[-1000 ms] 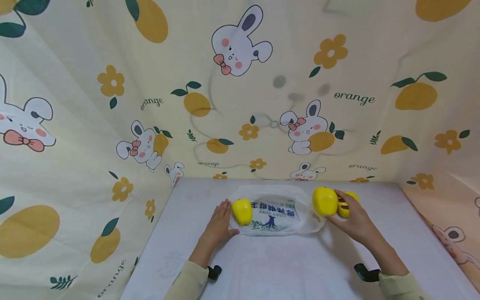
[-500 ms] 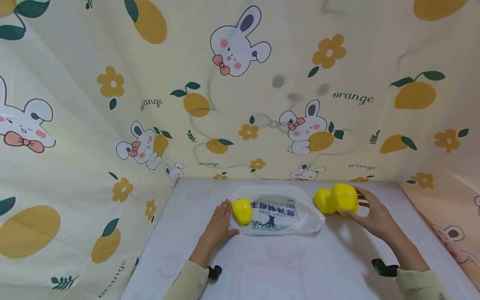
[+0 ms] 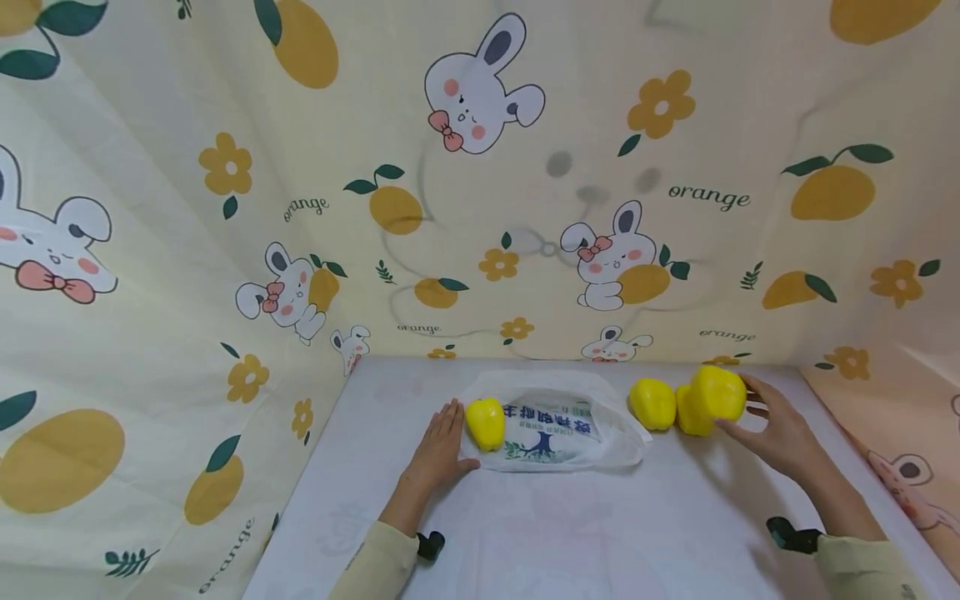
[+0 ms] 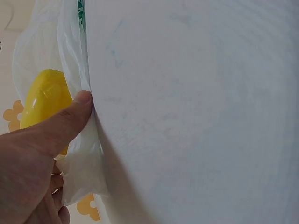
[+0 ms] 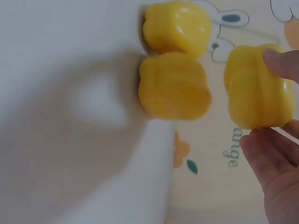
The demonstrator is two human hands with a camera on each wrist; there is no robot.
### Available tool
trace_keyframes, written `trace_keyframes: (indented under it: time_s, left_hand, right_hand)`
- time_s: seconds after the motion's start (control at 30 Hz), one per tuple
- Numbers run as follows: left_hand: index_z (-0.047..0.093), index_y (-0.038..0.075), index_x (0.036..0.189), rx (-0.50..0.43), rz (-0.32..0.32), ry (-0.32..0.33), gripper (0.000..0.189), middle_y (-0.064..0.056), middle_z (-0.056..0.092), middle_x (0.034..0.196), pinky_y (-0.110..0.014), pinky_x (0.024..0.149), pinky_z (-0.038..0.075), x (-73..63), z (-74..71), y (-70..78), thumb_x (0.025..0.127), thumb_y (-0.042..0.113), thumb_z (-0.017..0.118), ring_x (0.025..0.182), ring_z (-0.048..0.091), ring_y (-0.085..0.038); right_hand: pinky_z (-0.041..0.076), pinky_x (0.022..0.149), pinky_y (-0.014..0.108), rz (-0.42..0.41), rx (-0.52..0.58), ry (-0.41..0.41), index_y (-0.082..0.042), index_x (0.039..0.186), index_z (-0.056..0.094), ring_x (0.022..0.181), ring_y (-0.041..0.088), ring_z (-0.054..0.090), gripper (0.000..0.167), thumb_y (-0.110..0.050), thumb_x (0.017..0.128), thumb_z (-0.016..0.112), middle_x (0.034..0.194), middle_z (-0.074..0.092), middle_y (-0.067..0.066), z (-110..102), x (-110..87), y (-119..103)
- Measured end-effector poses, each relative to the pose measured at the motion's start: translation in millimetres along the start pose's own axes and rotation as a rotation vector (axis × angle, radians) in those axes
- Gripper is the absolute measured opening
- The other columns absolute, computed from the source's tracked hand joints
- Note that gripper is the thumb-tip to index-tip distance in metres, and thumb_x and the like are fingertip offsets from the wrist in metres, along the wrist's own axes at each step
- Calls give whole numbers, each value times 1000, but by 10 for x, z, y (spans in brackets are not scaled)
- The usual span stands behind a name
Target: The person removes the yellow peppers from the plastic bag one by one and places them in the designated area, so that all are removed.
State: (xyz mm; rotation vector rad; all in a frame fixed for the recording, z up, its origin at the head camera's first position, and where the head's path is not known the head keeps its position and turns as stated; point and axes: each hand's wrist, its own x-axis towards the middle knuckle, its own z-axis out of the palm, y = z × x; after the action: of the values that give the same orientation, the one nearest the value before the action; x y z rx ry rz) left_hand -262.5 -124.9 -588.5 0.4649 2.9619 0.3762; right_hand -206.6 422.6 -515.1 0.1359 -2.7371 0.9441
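Note:
My right hand (image 3: 783,429) grips a glossy yellow bell pepper (image 3: 718,395) between thumb and fingers. In the right wrist view this held bell pepper (image 5: 259,88) is raised off the table. Two more yellow bell peppers stand on the table: one bell pepper (image 3: 652,404) by the bag's right end, another bell pepper (image 3: 686,412) partly hidden behind the held one. A white plastic bag (image 3: 615,454) with blue print lies flat. At its left end sits a yellow bell pepper (image 3: 485,423); whether it is inside the bag I cannot tell. My left hand (image 3: 435,454) rests there, fingers extended.
The white table (image 3: 540,533) runs back to a cream curtain (image 3: 525,192) printed with rabbits and oranges. Curtain also rises along the left and right sides. A dark wrist camera (image 3: 791,533) sits on the right wrist.
My right hand has moved right with the bell pepper, from beside the bag past the nearer pepper to the farther one. The left hand has stayed in place.

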Motion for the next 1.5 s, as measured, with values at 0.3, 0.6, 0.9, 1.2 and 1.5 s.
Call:
trace_keyframes:
  time_s: [0.3, 0.6, 0.9, 1.2, 1.5]
  left_hand:
    - [14, 2, 172, 4, -7, -6, 113, -15, 10, 180, -47, 135, 12, 16, 35, -23, 94, 47, 83, 167, 13, -31]
    - [15, 2, 171, 21, 2, -1, 112, -15, 11, 180, -48, 135, 12, 7, 36, -25, 95, 47, 82, 166, 13, -31]
    - [16, 1, 171, 6, 2, -1, 112, -16, 11, 180, -48, 135, 13, -7, -2, 2, 94, 46, 83, 166, 13, -31]
    - [15, 2, 172, -3, -6, 2, 112, -15, 11, 180, -48, 135, 13, -11, -5, 8, 94, 45, 83, 167, 12, -31]
    - [13, 3, 172, 9, -8, -4, 112, -14, 8, 180, -47, 135, 11, -1, 0, 0, 95, 47, 82, 167, 10, -30]
  right_hand:
    - [30, 78, -9, -31, 29, 69, 15, 157, 34, 122, 58, 51, 90, -14, 91, 88, 142, 48, 40, -39, 5, 179]
    - [31, 78, -8, -12, 17, 81, 15, 157, 35, 119, 56, 52, 90, -17, 92, 88, 141, 50, 39, -63, 1, 361]
    - [51, 90, 7, 75, -7, 35, 12, 160, 30, 124, 59, 49, 93, -26, 96, 85, 146, 46, 41, -93, -2, 487]
    - [44, 101, 80, 200, 15, -73, 16, 162, 14, 128, 67, 42, 99, -32, 102, 77, 150, 33, 49, -58, -32, 607]
    - [43, 104, 79, 275, 40, -134, 15, 163, 8, 131, 68, 39, 105, -38, 102, 75, 153, 27, 51, -22, 3, 710]
